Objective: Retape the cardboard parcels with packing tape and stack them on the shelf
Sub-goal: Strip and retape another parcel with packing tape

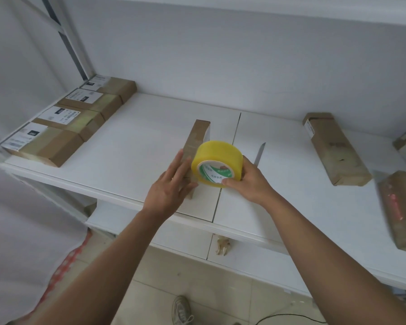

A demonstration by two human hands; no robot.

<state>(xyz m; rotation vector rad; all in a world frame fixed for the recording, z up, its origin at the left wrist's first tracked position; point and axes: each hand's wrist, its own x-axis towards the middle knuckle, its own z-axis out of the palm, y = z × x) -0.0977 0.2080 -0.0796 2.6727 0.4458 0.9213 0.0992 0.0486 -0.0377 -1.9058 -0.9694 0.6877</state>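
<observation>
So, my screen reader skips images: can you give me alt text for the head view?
A right hand holds a yellow tape roll against a parcel standing on edge on a white shelf, the left hand steadying it.

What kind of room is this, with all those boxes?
Probably a parcel storeroom or small packing area. Labelled cardboard parcels lie in a row on a white shelf, more parcels wait at the right, and the right hand holds a roll of yellow packing tape.

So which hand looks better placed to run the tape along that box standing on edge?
The right hand, probably: it already grips the yellow tape roll against the upright parcel, while the left hand lies flat on the parcel's side, steadying it.
</observation>
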